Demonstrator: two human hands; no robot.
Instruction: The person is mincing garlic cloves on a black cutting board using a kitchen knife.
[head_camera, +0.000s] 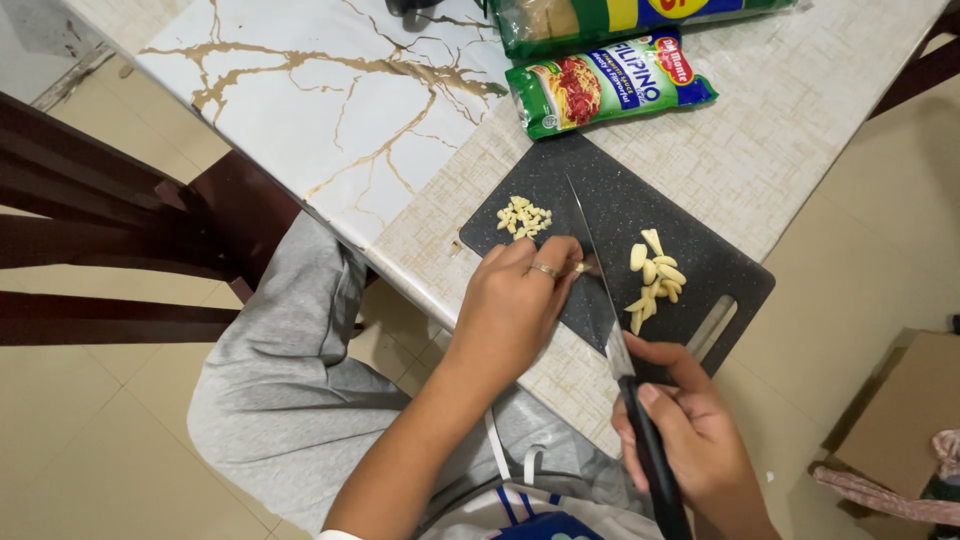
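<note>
Now right hand (690, 430) clenched round black-handled knife (615, 320); left hand (520, 295) pinching, seemingly, a pale garlic clove (579, 267).

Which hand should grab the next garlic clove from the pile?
Probably the left hand. Its fingers only steady a small garlic piece beside the blade, so it can let go. The right hand is wrapped around the knife handle. The whole cloves lie just across the blade.

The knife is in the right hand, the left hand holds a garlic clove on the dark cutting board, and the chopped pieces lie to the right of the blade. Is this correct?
Not quite. In the head view the chopped pieces lie to the left of the knife blade; the whole cloves lie to its right. The rest stands: right hand on the knife, left hand holding a clove on the cutting board.
</note>
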